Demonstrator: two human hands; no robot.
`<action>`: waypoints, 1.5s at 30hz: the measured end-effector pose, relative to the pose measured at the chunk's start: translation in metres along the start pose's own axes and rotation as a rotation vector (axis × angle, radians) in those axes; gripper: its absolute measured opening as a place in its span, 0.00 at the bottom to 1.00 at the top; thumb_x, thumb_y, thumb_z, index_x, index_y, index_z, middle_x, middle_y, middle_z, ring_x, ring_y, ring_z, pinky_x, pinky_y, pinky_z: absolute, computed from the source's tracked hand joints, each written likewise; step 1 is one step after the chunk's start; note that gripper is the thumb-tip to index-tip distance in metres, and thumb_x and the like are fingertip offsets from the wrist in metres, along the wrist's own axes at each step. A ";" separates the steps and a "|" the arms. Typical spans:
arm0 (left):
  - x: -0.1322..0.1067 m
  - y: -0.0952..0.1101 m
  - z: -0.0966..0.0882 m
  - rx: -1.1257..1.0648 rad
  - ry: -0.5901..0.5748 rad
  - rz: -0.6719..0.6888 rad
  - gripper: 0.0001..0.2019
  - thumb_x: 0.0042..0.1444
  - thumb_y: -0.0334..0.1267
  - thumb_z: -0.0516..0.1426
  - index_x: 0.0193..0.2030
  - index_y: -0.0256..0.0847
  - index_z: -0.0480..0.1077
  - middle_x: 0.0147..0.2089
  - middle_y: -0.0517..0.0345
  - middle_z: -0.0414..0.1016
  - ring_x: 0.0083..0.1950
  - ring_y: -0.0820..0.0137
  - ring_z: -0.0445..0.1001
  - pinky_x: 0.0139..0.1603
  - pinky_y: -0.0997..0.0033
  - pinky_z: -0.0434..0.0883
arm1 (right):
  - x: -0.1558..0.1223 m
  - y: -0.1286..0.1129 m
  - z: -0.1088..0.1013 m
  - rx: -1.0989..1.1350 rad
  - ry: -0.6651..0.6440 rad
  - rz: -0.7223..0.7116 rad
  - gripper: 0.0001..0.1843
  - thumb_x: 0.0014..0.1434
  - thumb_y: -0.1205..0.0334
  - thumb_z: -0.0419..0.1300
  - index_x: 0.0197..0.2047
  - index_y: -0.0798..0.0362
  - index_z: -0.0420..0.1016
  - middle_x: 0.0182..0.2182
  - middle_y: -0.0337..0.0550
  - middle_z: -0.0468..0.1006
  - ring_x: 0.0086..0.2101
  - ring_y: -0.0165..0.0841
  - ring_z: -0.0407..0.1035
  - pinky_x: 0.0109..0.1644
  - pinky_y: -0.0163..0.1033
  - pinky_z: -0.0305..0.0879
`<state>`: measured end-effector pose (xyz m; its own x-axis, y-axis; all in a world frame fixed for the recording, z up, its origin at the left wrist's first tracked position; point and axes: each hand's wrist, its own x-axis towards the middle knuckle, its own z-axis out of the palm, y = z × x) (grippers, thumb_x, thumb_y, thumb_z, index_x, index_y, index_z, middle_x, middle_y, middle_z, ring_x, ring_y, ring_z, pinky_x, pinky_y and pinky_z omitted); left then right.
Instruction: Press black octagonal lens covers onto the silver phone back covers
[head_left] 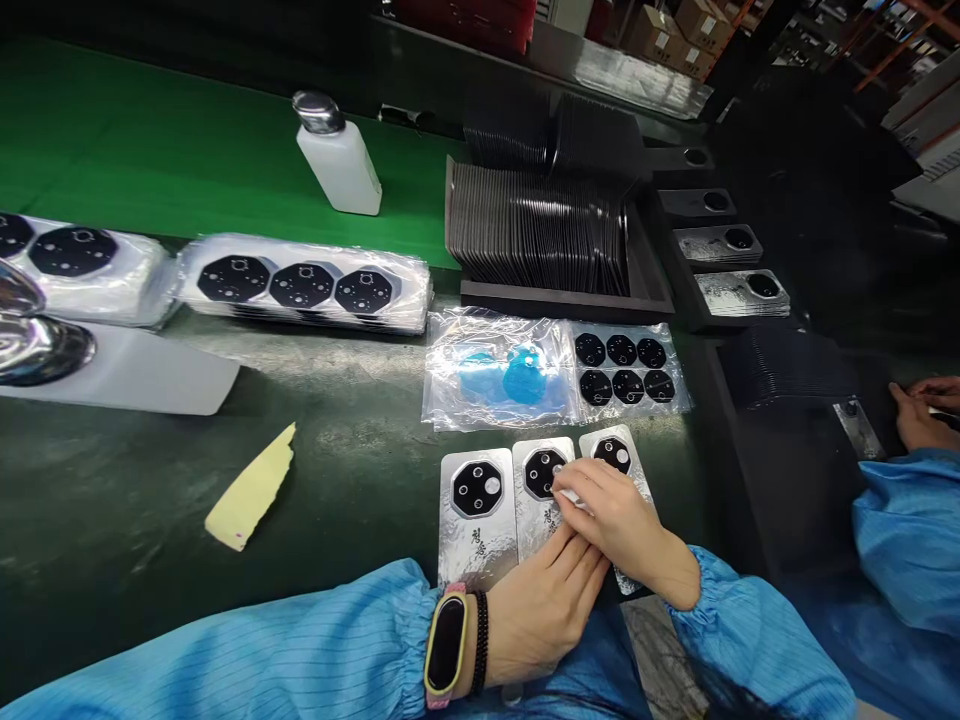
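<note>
Three silver, rippled phone-back panels lie side by side, each with a black octagonal camera plate: the left panel (457, 545), the middle panel (528, 525) and the right panel (637, 475). My left hand (536, 615) rests over the lower part of the middle panel, fingers stretched out and side by side. Its fingertips lie under my right hand (619, 520), which crosses from the right. The right fingers are pinched at the edge of the middle panel's camera plate. Something small and whitish shows between them, too hidden to name. Round pale discs show on the outer two plates.
Beyond the panels lie a bag with blue film (517, 375) and a sheet of black stickers (622, 370). A tray of dark panels (540, 235), bagged octagonal pieces (307, 285), a white bottle (341, 165) and yellow paper (251, 490) surround them. A co-worker's hand (926, 415) is at right.
</note>
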<state>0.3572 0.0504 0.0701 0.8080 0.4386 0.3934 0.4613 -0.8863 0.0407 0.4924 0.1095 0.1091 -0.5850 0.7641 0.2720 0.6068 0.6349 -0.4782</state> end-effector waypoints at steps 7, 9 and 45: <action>-0.001 0.002 0.000 -0.055 -0.044 -0.009 0.18 0.63 0.34 0.47 0.55 0.30 0.70 0.48 0.46 0.78 0.52 0.60 0.73 0.60 0.57 0.62 | 0.001 -0.003 0.005 -0.152 -0.045 -0.046 0.11 0.61 0.76 0.47 0.34 0.53 0.67 0.28 0.42 0.73 0.30 0.33 0.68 0.36 0.38 0.70; -0.001 0.003 0.002 -0.077 -0.013 -0.026 0.19 0.62 0.33 0.46 0.54 0.30 0.71 0.48 0.45 0.78 0.51 0.58 0.73 0.59 0.56 0.62 | 0.001 -0.004 0.005 -0.177 -0.061 -0.057 0.12 0.60 0.76 0.47 0.33 0.53 0.67 0.27 0.41 0.72 0.30 0.33 0.68 0.35 0.38 0.70; -0.002 0.001 -0.001 -0.082 -0.107 -0.021 0.18 0.63 0.33 0.46 0.56 0.28 0.67 0.48 0.46 0.77 0.55 0.60 0.72 0.60 0.57 0.61 | 0.009 -0.004 0.008 -0.274 -0.175 -0.085 0.13 0.54 0.79 0.49 0.27 0.53 0.66 0.24 0.40 0.71 0.27 0.34 0.65 0.34 0.38 0.66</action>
<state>0.3550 0.0485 0.0704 0.8350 0.4666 0.2916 0.4505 -0.8840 0.1246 0.4806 0.1129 0.1072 -0.7087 0.6910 0.1427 0.6603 0.7208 -0.2109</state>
